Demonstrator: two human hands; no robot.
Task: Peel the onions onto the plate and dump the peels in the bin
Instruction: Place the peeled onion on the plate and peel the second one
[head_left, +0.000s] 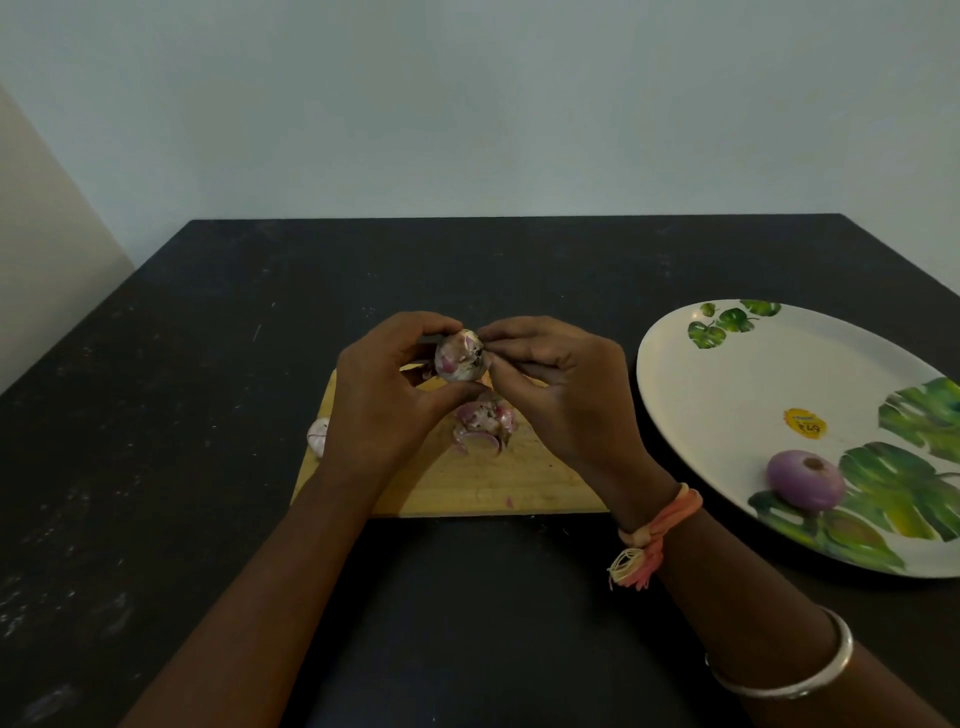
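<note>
Forearms in from the near edge, converging above cutting board (467, 483). Left hand (384, 395) curled round onion (460, 358), thumb beneath, fingers over the top. Right hand (561, 384) pinching skin at the onion's right side. Peels (483, 423) heaped on the board below. Peeled onion (804, 480) on plate (727, 395), right of the board. Table (208, 338) stretching left and beyond to its far edge at the wall.

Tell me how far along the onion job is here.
Done: one peeled onion lies on the plate. In hand: the left hand holds a second onion above the cutting board while the right hand pinches its skin. Left: a third onion by the board's left edge, and the peels piled on the board; no bin shows.
</note>
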